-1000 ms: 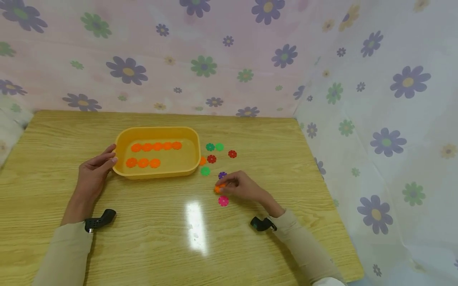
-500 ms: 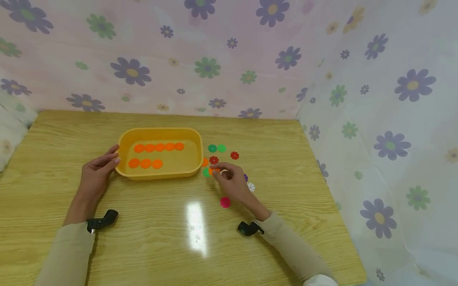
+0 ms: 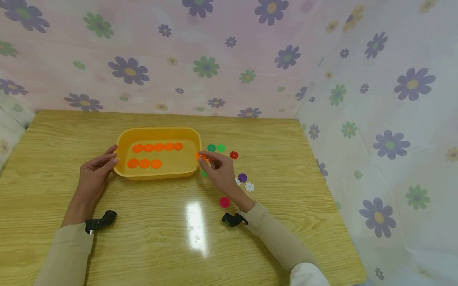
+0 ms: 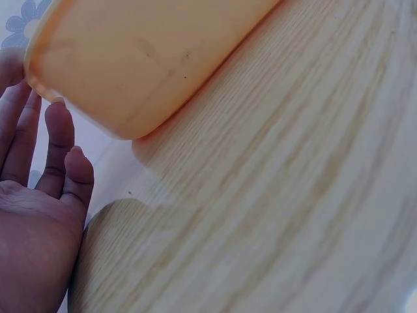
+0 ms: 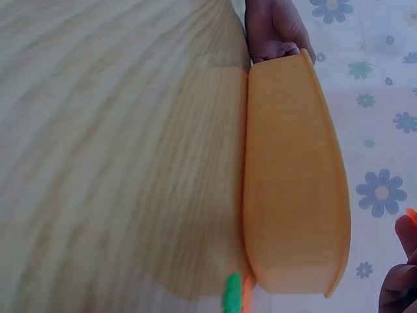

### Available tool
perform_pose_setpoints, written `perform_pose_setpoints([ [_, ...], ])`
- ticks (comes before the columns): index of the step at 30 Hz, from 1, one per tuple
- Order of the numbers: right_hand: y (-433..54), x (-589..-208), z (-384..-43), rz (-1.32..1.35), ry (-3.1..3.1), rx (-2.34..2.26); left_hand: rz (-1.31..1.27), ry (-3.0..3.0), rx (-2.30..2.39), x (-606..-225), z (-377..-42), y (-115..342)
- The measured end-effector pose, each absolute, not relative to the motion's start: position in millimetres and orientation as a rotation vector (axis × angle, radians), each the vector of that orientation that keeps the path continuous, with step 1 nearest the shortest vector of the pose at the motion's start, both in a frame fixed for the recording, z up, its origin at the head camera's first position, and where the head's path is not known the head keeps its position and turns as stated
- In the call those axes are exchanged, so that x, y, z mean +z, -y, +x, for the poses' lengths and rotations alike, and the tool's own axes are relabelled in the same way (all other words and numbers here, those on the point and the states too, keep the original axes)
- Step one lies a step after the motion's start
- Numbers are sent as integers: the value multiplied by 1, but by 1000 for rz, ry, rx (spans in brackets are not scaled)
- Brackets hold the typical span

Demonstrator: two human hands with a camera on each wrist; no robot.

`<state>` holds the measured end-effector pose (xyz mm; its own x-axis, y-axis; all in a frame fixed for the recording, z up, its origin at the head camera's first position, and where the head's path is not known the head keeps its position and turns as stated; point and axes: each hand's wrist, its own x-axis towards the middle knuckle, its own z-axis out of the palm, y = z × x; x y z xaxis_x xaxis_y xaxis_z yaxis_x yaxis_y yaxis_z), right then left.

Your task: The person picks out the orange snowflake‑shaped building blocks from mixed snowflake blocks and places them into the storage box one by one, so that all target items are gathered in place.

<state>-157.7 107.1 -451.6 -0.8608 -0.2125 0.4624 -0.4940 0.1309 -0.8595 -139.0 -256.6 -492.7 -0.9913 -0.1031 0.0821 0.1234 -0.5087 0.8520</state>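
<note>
A yellow plastic basin (image 3: 171, 173) stands on the wooden table, with two rows of orange flower-shaped discs (image 3: 158, 147) on its floor. At its left end my left hand (image 3: 94, 171) holds the rim, thumb and fingertips at the edge. That hand (image 4: 39, 208) also shows in the left wrist view, fingertips against the basin's outer wall. Over the basin's right rim my right hand (image 3: 222, 171) pinches an orange flower-shaped disc (image 3: 199, 156) between thumb and fingers. In the right wrist view a bit of the orange disc (image 5: 412, 214) shows above my fingertips.
Right of the basin lie loose flower-shaped discs: dark green (image 3: 211, 147), light green (image 3: 221, 147), red (image 3: 234, 155), purple (image 3: 242, 177), white (image 3: 249, 186) and pink (image 3: 224, 202). My right hand partly covers others. A flowered cloth (image 3: 154, 79) hangs behind the table.
My right hand has carried the orange disc left and away from me, from beside the pink disc to the basin's right rim. White discs have come into sight. The left hand stays put.
</note>
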Motion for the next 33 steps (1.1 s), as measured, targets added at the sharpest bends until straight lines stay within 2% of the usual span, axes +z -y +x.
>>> perform_pose_setpoints([
  [15,-71,-437,-173,751,2516,1815,-21,1488,-2632,-495,-141,257],
  [33,-42,-425,-198,769,3035,1372,-14,1476,-2637,-492,-140,256],
])
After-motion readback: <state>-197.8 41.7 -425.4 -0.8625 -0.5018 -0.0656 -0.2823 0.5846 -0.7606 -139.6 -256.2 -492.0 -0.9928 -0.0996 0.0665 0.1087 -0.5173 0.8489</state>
